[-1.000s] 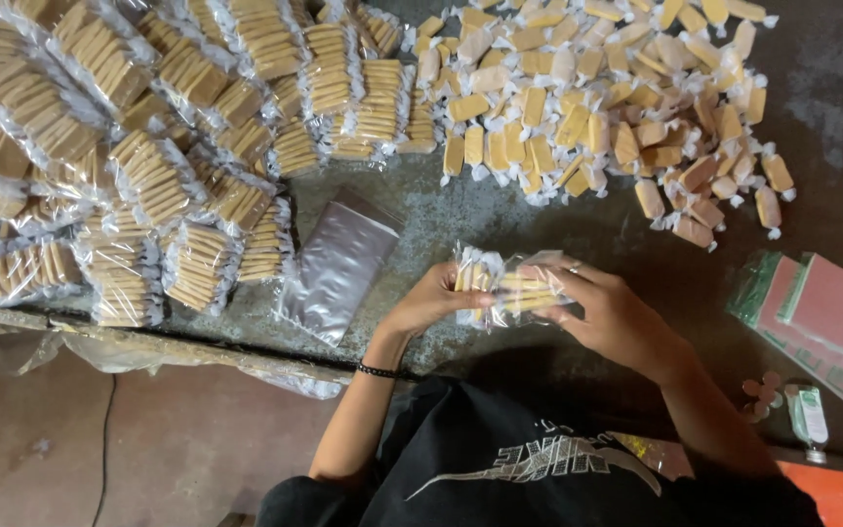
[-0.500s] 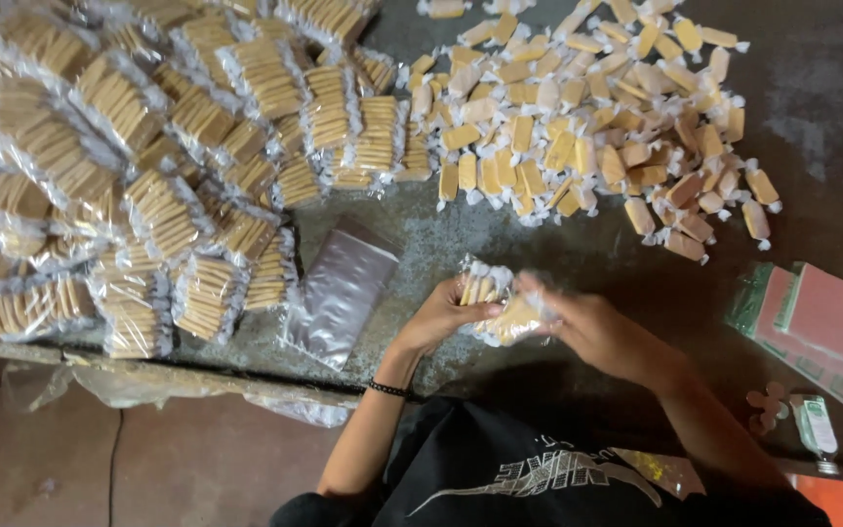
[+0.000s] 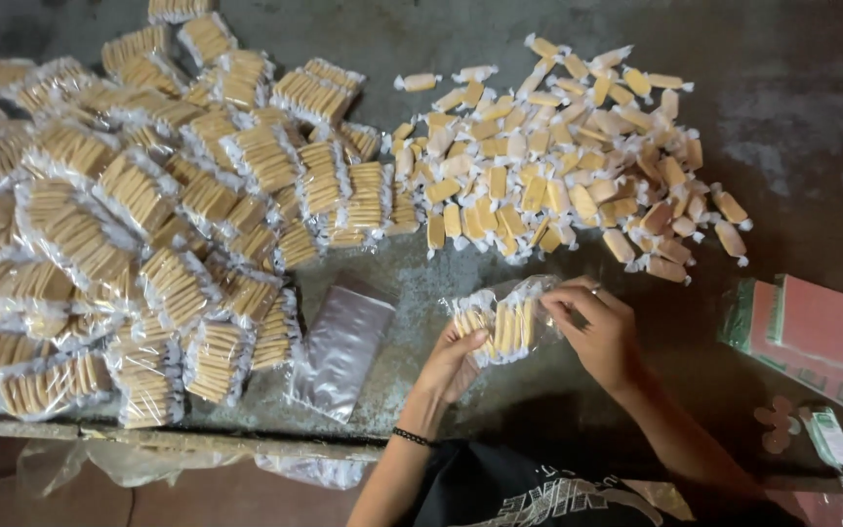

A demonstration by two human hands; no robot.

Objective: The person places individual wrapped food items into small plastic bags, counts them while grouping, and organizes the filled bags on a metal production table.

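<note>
At six o'clock on the grey bench [image 3: 782, 117], both hands grasp a clear plastic bag of tan wrapped sweets [image 3: 501, 325], left hand [image 3: 453, 363] gripping its lower end, right hand [image 3: 599, 332] pinching its top, loose tan wrapped sweets [image 3: 558, 166] heaped at twelve o'clock.

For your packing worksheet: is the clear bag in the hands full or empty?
Partly full: yellow candies sit in a row inside the clear bag.
</note>
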